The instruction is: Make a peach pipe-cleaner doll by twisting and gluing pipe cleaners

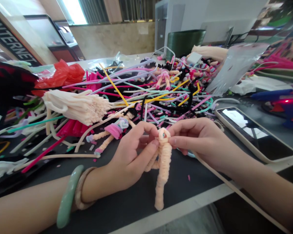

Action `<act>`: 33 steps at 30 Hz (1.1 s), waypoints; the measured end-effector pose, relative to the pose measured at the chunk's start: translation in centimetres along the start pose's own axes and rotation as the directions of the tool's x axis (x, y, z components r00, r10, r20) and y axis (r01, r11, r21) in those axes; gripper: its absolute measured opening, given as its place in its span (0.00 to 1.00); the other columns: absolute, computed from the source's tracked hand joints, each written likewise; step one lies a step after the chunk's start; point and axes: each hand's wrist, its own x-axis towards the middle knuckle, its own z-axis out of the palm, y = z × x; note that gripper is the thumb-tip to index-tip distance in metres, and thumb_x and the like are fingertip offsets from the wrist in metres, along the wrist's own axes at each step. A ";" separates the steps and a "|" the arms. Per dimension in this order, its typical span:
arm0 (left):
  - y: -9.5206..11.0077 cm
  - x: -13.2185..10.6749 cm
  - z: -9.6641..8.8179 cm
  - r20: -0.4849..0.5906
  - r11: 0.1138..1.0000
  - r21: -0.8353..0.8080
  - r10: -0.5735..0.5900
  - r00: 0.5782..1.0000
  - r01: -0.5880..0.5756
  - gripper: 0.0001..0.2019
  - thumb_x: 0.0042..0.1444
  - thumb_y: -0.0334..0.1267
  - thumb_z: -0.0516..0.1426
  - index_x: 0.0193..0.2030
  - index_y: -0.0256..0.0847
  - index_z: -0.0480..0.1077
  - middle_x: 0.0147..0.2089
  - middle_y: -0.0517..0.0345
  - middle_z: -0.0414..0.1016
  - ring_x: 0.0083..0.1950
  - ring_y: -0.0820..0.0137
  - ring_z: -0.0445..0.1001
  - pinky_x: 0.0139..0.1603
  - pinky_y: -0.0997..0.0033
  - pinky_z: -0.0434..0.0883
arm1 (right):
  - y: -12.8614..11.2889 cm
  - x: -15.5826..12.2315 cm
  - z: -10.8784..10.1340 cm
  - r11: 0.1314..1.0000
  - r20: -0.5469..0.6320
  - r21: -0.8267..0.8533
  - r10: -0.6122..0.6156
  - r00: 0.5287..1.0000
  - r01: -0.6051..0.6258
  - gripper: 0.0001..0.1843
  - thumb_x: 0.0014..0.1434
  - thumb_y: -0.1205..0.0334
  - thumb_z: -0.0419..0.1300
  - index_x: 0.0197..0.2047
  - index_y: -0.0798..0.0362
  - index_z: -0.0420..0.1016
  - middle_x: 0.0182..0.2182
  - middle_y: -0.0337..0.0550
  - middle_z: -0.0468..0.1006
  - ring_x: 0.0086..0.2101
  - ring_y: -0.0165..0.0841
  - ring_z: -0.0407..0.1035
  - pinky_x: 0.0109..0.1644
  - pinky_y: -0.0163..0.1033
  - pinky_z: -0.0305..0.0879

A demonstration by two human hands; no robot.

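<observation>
Between my two hands is a peach pipe-cleaner doll figure (164, 162), its wrapped body and leg hanging down over the dark table. A small loop forms its top end. My left hand (134, 152) pinches the figure at the left of this loop, thumb and forefinger closed. From the right, my right hand (197, 138) pinches the loop's other side with thumb and forefinger. A long peach pipe cleaner (230, 186) runs from under my right hand toward the lower right corner. Left of my left hand lies a finished-looking doll (113, 130) in a pink skirt.
A bundle of cream pipe cleaners (74, 105) and a tangled heap of coloured ones (146, 91) cover the table's far side. At right lie a phone (255, 133) and a blue glue gun (286, 104) with a red light. A red plastic bag (61, 74) sits back left.
</observation>
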 end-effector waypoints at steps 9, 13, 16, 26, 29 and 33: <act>0.2 0.1 -0.2 -0.053 0.992 0.128 0.016 0.998 -0.009 0.02 0.63 0.34 0.53 0.42 0.41 0.64 0.32 0.60 0.70 0.25 0.78 0.70 0.22 0.80 0.68 | 0.0 0.0 0.0 1.000 0.012 0.007 0.017 1.000 -0.017 0.05 0.53 0.61 0.67 0.34 0.53 0.81 0.28 0.39 0.76 0.27 0.26 0.65 0.26 0.29 0.60; 0.2 0.0 -0.1 -0.068 0.982 0.190 0.023 0.997 -0.010 0.02 0.63 0.34 0.53 0.41 0.41 0.65 0.31 0.60 0.72 0.25 0.77 0.70 0.23 0.79 0.69 | 0.0 0.0 -0.1 1.000 0.018 0.004 0.020 1.000 -0.020 0.05 0.54 0.61 0.67 0.34 0.52 0.81 0.28 0.38 0.76 0.27 0.25 0.65 0.26 0.28 0.60; 0.1 0.0 -0.2 -0.085 0.962 0.269 0.065 0.994 -0.040 0.02 0.62 0.34 0.54 0.41 0.41 0.66 0.33 0.58 0.73 0.28 0.74 0.73 0.24 0.78 0.70 | 0.0 0.0 -0.1 1.000 0.008 0.002 0.019 1.000 -0.019 0.04 0.54 0.61 0.67 0.33 0.52 0.81 0.28 0.39 0.76 0.27 0.26 0.65 0.26 0.29 0.61; 0.0 -0.1 -0.7 -0.050 0.818 0.551 0.230 0.972 -0.166 0.03 0.62 0.30 0.52 0.40 0.41 0.66 0.35 0.57 0.69 0.33 0.73 0.69 0.28 0.76 0.65 | -0.1 0.0 0.0 0.999 0.036 0.026 0.021 0.999 -0.022 0.04 0.53 0.63 0.67 0.32 0.54 0.80 0.28 0.39 0.76 0.27 0.25 0.65 0.26 0.27 0.62; 0.2 0.0 -0.7 -0.032 0.789 0.580 0.271 0.962 -0.203 0.04 0.63 0.30 0.51 0.39 0.41 0.66 0.34 0.58 0.68 0.34 0.72 0.68 0.30 0.74 0.64 | -0.2 -0.1 0.1 1.000 0.023 0.022 0.020 1.000 -0.021 0.05 0.51 0.62 0.68 0.31 0.54 0.80 0.27 0.39 0.76 0.26 0.25 0.65 0.25 0.29 0.62; 0.6 0.2 -0.6 0.004 0.757 0.605 0.305 0.952 -0.245 0.06 0.63 0.28 0.50 0.38 0.41 0.66 0.32 0.59 0.68 0.33 0.73 0.66 0.32 0.73 0.64 | -0.4 -0.1 0.3 0.999 0.024 0.021 0.032 0.999 -0.033 0.06 0.50 0.61 0.69 0.29 0.54 0.79 0.25 0.38 0.75 0.24 0.25 0.65 0.25 0.29 0.62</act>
